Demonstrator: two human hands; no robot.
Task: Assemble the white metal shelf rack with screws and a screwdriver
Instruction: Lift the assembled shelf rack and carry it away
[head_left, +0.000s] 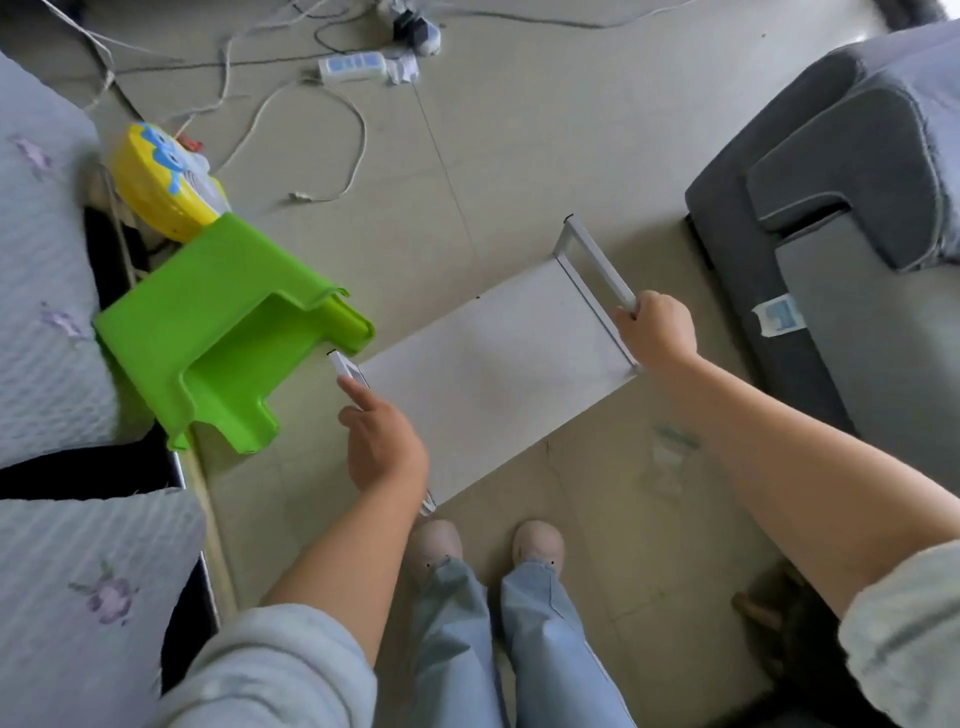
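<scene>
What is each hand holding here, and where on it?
Both hold the white shelf rack. The right hand grips the near end of its right leg frame; the left hand holds its left leg frame, index finger extended along it.

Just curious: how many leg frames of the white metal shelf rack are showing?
2: the right leg frame, gripped by the right hand, and the left leg frame, under the left hand. Others may be hidden.

Right hand fisted; left hand curled, forefinger extended.

A green plastic stool lies tipped beside a yellow toy. A white power strip and cables lie on the floor; a grey sofa stands right.
</scene>
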